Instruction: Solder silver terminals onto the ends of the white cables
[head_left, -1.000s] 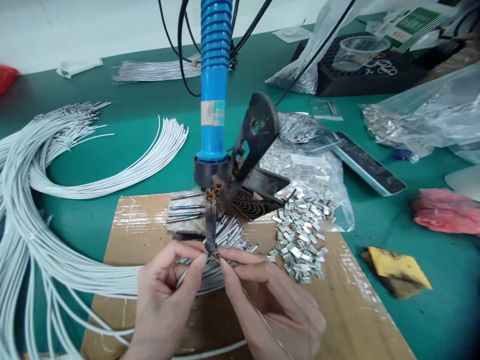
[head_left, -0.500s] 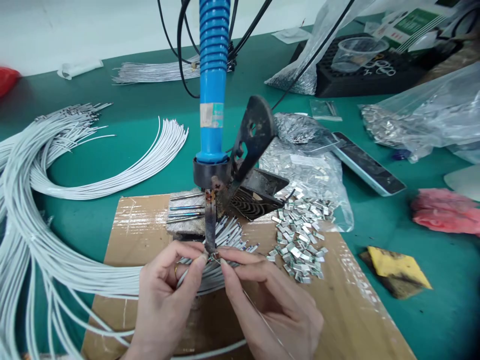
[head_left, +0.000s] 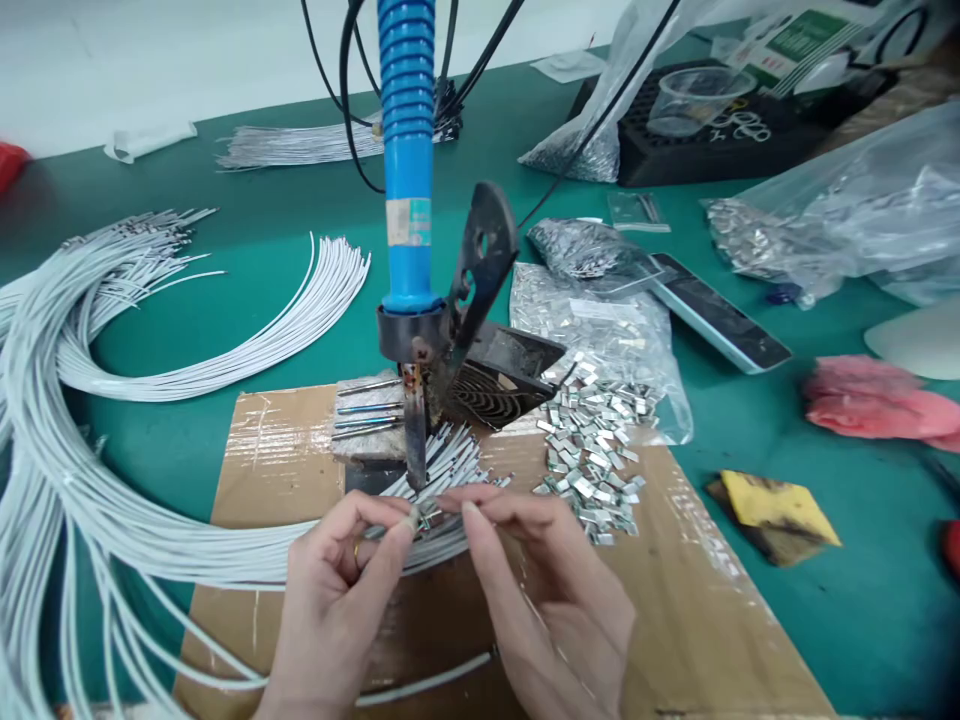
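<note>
A blue-handled soldering iron (head_left: 407, 170) stands tip down in a blackened metal stand (head_left: 487, 350) over a brown cardboard sheet (head_left: 697, 600). Just below the iron's tip (head_left: 415, 450), my left hand (head_left: 337, 610) pinches a small metal clip and a white wire end between thumb and forefinger. My right hand (head_left: 547, 600) pinches close beside it, holding a thin wire that runs back toward my wrist. A fan of white wire ends (head_left: 450, 465) lies under the tip. A heap of small metal clips (head_left: 592, 450) lies to the right of my hands.
Long white wire bundles (head_left: 97, 330) curve over the green table at left. Plastic bags of metal parts (head_left: 847, 220), a phone (head_left: 712, 310), a black tray with a clear cup (head_left: 697, 100), a yellow sponge (head_left: 772, 515) and pink cloth (head_left: 877, 405) lie at right.
Both hands have drawn slightly down and away from the iron's tip, still pinching the clip and wire. The view has shifted a little left and up.
</note>
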